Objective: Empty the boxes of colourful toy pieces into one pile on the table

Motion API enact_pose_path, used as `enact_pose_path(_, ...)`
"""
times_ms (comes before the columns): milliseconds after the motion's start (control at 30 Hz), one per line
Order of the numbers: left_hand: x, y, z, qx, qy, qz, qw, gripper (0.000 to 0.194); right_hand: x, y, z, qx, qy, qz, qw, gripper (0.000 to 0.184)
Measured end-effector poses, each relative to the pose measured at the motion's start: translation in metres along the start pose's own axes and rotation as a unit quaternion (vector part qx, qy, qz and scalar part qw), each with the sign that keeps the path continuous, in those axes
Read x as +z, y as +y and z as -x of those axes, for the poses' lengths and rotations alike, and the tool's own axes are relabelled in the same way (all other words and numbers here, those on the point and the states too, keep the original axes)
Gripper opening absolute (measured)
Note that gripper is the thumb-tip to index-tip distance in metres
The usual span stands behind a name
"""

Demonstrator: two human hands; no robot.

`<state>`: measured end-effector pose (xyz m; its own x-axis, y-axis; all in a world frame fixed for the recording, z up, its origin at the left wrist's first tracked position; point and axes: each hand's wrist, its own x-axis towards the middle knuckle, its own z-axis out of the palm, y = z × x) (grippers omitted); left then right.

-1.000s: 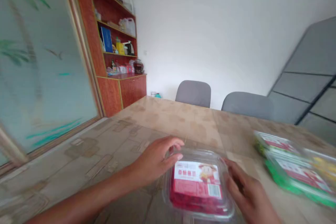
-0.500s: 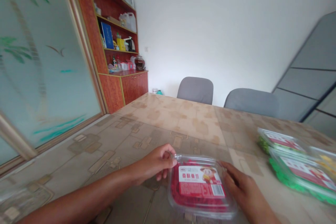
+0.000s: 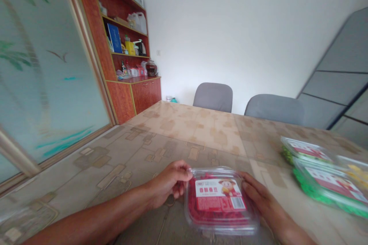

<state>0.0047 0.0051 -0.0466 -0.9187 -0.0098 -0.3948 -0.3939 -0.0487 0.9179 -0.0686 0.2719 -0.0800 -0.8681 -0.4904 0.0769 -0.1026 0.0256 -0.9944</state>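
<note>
"Left hand (image 3: 171,182), in the head view?"
"Pinching the red tub (image 3: 220,216) by its far left corner; it lies rightward, towards the worktop (image 3: 172,130)'s near edge, long axis hard to tell"
"Right hand (image 3: 260,201)?"
"Gripping its right side, so neither is nearer"

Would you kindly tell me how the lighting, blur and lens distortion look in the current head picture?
In the head view, light falls softly on the white wall, without hard shadows; in the head view, the red-filled container has legible large characters but blurred small print; in the head view, the green-filled container looks smeared, and the gray panels look slanted, suggesting wide-angle distortion.
</note>
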Motion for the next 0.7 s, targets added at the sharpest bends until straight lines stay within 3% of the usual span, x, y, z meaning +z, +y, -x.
enact_pose_path(167, 0.0, -0.002, 0.001, 0.015, -0.001, 0.001, 1.0, 0.051, 0.001, -0.012, -0.008, 0.034, 0.015, -0.044, 0.998, 0.055)
enact_pose_path(300, 0.001, 0.0, 0.002, 0.022, -0.008, -0.007, 1.0, 0.051, 0.005, -0.027, -0.017, 0.008, -0.024, -0.048, 0.999, 0.062)
enact_pose_path(433, 0.005, 0.0, 0.002, 0.024, -0.01, -0.01, 1.0, 0.053, 0.007, -0.009, -0.023, -0.015, -0.053, -0.105, 0.993, 0.071)
enact_pose_path(533, 0.006, -0.001, 0.002, 0.023, -0.018, 0.001, 1.0, 0.053, 0.008, 0.008, -0.022, -0.005, -0.051, -0.166, 0.985, 0.066)
enact_pose_path(700, 0.004, -0.001, 0.0, 0.009, -0.023, 0.025, 0.999, 0.051, 0.015, 0.007, -0.017, 0.015, -0.025, -0.252, 0.967, 0.057)
